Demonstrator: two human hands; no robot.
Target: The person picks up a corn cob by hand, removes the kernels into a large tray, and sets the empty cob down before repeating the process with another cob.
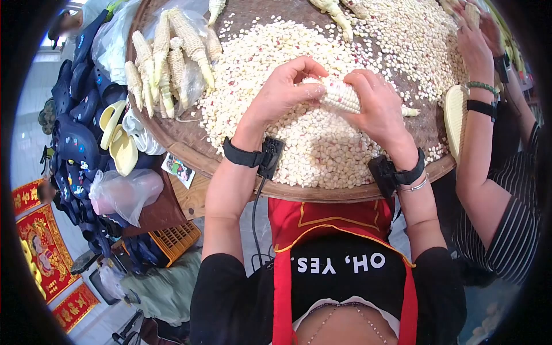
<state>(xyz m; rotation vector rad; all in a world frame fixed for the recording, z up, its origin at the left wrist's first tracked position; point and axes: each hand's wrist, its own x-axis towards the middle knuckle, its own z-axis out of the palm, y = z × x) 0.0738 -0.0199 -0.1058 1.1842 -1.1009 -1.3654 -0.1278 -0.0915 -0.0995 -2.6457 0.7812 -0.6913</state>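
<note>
Corn (340, 95) sits over the round tray (190, 146), above the loose kernels (322, 149) (bare cobs (167, 57) lie at the far left). Both hands grip it, left hand (283, 91) and right hand (376, 106) closed around opposite ends; thumbs pushing rows off along the ear would likely work best.

kernels (322, 144) on tray (190, 144), cobs (167, 57) left

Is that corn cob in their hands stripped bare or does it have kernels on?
Kernels on: the corn cob shows rows of them between the left hand and right hand.
</note>
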